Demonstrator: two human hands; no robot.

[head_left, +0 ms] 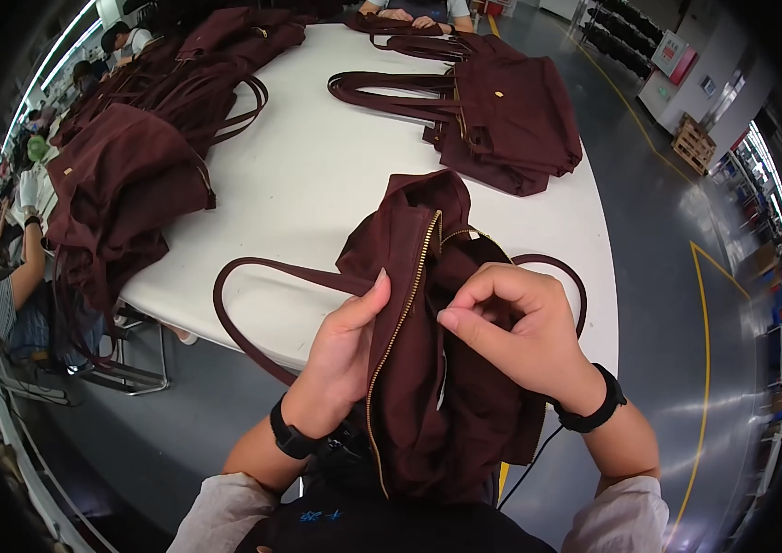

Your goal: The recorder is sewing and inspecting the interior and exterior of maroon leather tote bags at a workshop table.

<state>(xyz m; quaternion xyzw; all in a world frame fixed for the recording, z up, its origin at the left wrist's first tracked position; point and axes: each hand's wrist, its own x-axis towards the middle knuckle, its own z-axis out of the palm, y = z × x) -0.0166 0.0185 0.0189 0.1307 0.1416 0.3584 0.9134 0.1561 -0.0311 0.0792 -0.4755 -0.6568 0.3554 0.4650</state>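
A dark maroon fabric handbag (pixel 409 396) lies unzipped across the table's near edge, its lower end reaching my lap. Down its opening runs a brass-toothed zip (pixel 397 334). My left hand (pixel 340 355) grips the bag's left edge beside the zip, thumb on top and fingers mostly underneath. Over the opening, my right hand (pixel 520 327) is closed in a pinch of thumb and forefinger; whatever is between the tips is too small to make out. A strap handle (pixel 248 264) loops out on the left, another (pixel 579 286) on the right. A small white label (pixel 443 385) shows inside.
On the white table (pixel 290 175), maroon bags are stacked at the far right (pixel 520 111) and heaped along the left (pixel 124 184). Another person's hands (pixel 409 18) rest on maroon fabric at the far end. People sit along the left side. A wooden pallet (pixel 693 143) stands beyond the aisle.
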